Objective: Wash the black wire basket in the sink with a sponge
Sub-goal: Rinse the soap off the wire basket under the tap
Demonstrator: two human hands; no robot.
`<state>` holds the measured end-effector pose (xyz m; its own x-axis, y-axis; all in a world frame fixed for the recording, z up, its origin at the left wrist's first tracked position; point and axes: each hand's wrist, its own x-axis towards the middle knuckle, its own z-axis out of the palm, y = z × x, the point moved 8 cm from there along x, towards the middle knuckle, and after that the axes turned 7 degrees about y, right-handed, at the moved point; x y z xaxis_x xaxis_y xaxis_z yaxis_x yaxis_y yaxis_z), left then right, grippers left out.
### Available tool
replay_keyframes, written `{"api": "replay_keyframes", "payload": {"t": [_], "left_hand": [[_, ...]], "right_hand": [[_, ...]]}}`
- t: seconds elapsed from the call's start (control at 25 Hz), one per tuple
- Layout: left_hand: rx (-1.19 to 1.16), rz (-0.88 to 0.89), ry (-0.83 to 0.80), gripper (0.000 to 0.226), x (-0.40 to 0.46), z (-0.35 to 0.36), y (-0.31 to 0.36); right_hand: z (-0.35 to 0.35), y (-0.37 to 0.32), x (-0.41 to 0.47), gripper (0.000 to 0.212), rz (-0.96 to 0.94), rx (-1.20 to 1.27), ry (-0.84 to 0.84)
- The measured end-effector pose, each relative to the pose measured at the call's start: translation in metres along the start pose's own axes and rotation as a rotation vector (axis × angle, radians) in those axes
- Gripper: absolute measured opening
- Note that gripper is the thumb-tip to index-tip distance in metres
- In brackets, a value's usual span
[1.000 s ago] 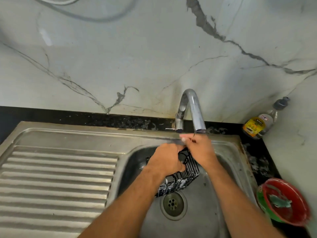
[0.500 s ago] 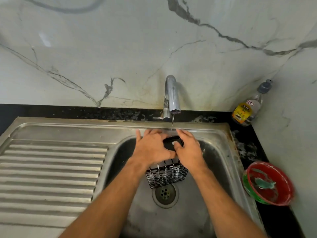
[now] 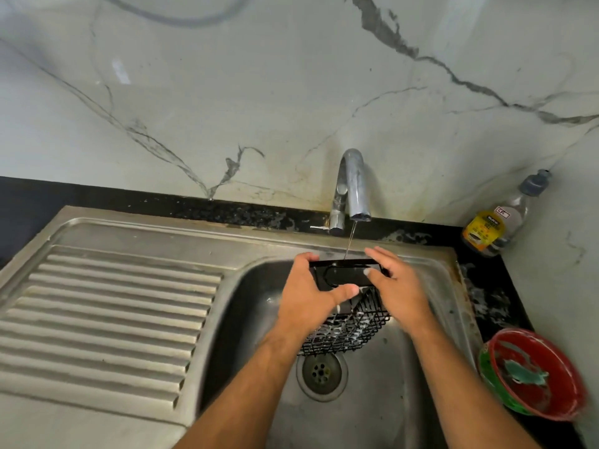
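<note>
Nearest the camera, two bare forearms reach over the stainless steel sink (image 3: 421, 400), whose round drain (image 3: 321, 372) lies just below the work. Left hand (image 3: 311, 298): fingers curled round the left end of the black wire basket (image 3: 348, 322), thumb pressed on its solid black top plate; a firm grip. Right hand (image 3: 397, 288): fingers straight, palm laid against the basket's right end, thumb tip on the plate; steadying, not clasping. Basket held up inside the basin, above the drain, suds clinging to the mesh.

Step in hand, by my reading: rinsing. Thin stream from the chrome curved tap (image 3: 353, 189) lands on the plate. No sponge in either hand. Next move likely calls for turning the mesh sides under the water, keeping the left grip while the right shifts.

Room: basin walls close on both sides, tap spout just above the far edge. Ridged steel drainboard (image 3: 107, 312) on the left offers a set-down spot. Right, on the dark surface (image 3: 492, 306), a red and green bowl (image 3: 534, 374); farther back, a clear soap bottle with yellow label (image 3: 492, 228).
</note>
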<state>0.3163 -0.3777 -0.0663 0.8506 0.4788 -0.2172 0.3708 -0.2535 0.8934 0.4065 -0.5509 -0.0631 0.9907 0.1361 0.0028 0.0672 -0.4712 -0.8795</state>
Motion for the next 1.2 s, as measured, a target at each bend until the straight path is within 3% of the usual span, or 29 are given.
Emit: {"api": "replay_keyframes", "payload": {"t": [0.36,0.48,0.64,0.72,0.8,0.88,1.04,1.2], "left_hand": [[-0.070,0.002,-0.070,0.089,-0.008,0.035,0.012],[-0.065,0.008,-0.039,0.078,-0.011,0.026,0.018],[-0.133,-0.024,-0.041,0.067,-0.003,-0.006,0.010],[-0.227,-0.040,0.042,0.059,-0.001,-0.023,0.003],[-0.411,-0.094,0.232,0.043,-0.006,-0.037,0.002],[-0.487,-0.159,0.358,0.044,-0.010,-0.043,0.004],[-0.495,-0.165,0.343,0.064,-0.006,-0.038,0.010],[-0.413,-0.155,0.367,0.061,-0.004,-0.029,0.010]], "right_hand": [[-0.030,0.023,-0.011,0.041,0.031,0.018,0.071],[-0.030,0.005,-0.012,0.039,0.012,0.031,0.072],[-0.023,-0.041,-0.010,0.041,-0.068,-0.245,0.057],[-0.015,-0.070,-0.012,0.043,-0.134,-0.352,0.017],[0.002,-0.093,-0.022,0.048,-0.225,-0.517,-0.064],[0.029,-0.108,-0.042,0.055,-0.337,-0.678,-0.137],[0.051,-0.113,-0.067,0.063,-0.579,-0.694,-0.229],[0.024,-0.088,-0.045,0.076,-0.431,-0.752,-0.153]]}}
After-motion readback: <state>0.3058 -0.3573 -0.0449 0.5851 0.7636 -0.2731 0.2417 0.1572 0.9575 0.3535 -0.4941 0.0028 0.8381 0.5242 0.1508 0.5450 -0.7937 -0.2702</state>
